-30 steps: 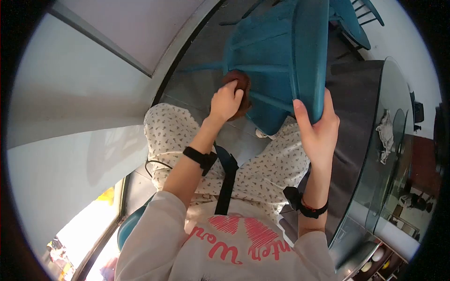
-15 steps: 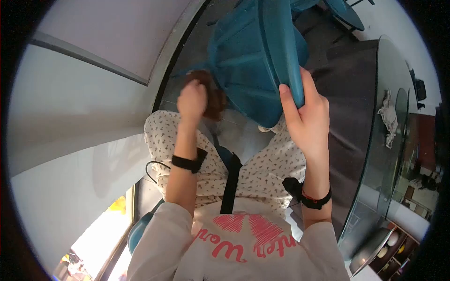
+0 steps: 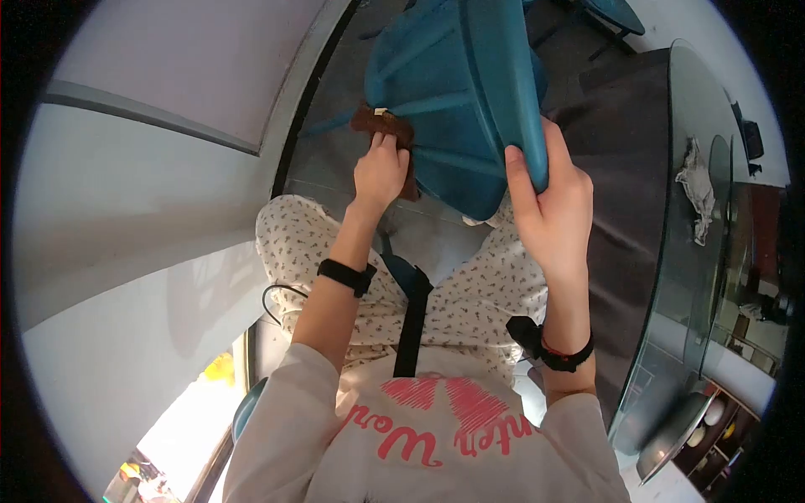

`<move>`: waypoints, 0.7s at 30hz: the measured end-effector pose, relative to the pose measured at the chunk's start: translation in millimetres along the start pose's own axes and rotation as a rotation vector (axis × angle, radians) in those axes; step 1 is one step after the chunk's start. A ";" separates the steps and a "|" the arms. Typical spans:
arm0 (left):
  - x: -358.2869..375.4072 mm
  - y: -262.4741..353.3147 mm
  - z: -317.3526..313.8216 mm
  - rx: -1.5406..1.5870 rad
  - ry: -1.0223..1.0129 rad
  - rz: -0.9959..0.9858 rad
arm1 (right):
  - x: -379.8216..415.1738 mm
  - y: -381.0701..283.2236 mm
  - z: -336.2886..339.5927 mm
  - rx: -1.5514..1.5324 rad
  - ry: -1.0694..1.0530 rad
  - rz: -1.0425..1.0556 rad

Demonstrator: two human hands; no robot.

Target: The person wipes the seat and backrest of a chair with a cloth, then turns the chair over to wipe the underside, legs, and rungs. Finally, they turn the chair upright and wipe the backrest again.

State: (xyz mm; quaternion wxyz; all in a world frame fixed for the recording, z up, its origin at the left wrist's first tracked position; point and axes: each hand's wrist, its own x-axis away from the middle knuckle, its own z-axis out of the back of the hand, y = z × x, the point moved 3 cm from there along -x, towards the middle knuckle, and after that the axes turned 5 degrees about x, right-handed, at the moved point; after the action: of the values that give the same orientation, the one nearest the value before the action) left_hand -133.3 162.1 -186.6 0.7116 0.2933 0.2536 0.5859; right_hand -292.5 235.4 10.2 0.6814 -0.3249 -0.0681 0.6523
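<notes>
My left hand (image 3: 381, 174) has its fingers closed on a brown cloth (image 3: 392, 127), which lies against the underside of a blue plastic chair (image 3: 440, 101). The chair is tipped, with its ribbed side facing me. On the right, my right hand (image 3: 553, 205) grips the chair's thick rim, thumb on the near face and fingers around the other side. Part of the cloth is hidden under my left fingers.
A glass-topped table (image 3: 662, 226) with a dark cover (image 3: 620, 168) stands at the right, bearing a crumpled pale cloth (image 3: 696, 189). A white panel (image 3: 142, 201) borders the left. Another blue chair (image 3: 616, 12) is at the top right. A metal bowl (image 3: 673, 436) sits lower right.
My left hand and the brown cloth have moved to the right, onto the chair's underside. The chair has shifted slightly in view; my right hand still holds its rim.
</notes>
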 end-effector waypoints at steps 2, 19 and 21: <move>7.3 1.7 -5.4 -0.003 0.016 0.012 | -0.2 0.6 -0.2 -0.015 -0.007 0.012; 38.3 6.8 -47.2 -0.101 -0.067 -0.064 | -14.0 -14.1 -11.7 -0.029 -0.010 0.102; 44.3 8.0 -53.8 -0.111 -0.195 -0.081 | -12.5 -11.2 -10.2 0.005 -0.051 0.047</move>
State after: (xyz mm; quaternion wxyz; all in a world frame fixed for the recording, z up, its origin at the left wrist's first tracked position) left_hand -168.5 213.2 -219.2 0.7710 0.2988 0.1620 0.5385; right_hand -279.5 220.8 12.3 0.6647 -0.3080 -0.0764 0.6763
